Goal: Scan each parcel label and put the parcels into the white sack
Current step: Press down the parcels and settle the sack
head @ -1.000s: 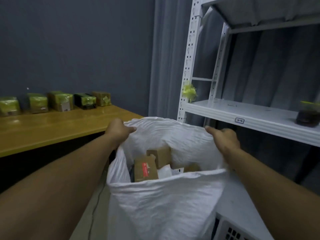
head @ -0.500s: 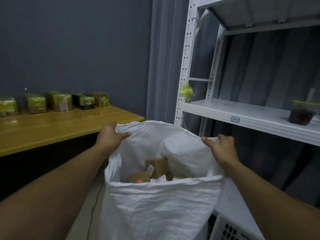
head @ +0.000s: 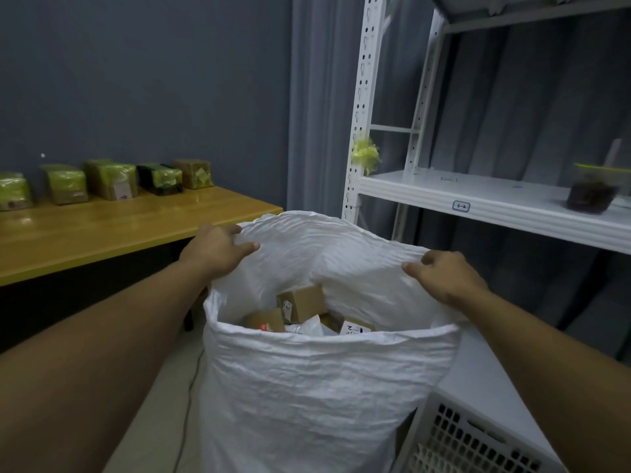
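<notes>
The white sack [head: 314, 380] stands upright in front of me with its mouth held wide. My left hand [head: 215, 249] grips the far rim on the left side, and my right hand [head: 444, 276] grips the same rim on the right. Inside lie several brown cardboard parcels [head: 302, 303], one with a small white label, plus a white pouch; the near rim hides their lower parts. Several more parcels [head: 111, 180] wrapped in yellow-green tape stand in a row along the wall on the wooden table [head: 112, 227].
A white metal shelf rack [head: 478, 199] rises at the right, with a dark-filled clear container [head: 592, 192] on its shelf and a yellow ribbon tied to its post. A white perforated crate [head: 471, 442] sits at lower right. A cable runs along the floor beside the sack.
The sack has sunk slightly and the parcels inside have shifted and settled. Both hands keep their grip on the rim and have moved a little lower.
</notes>
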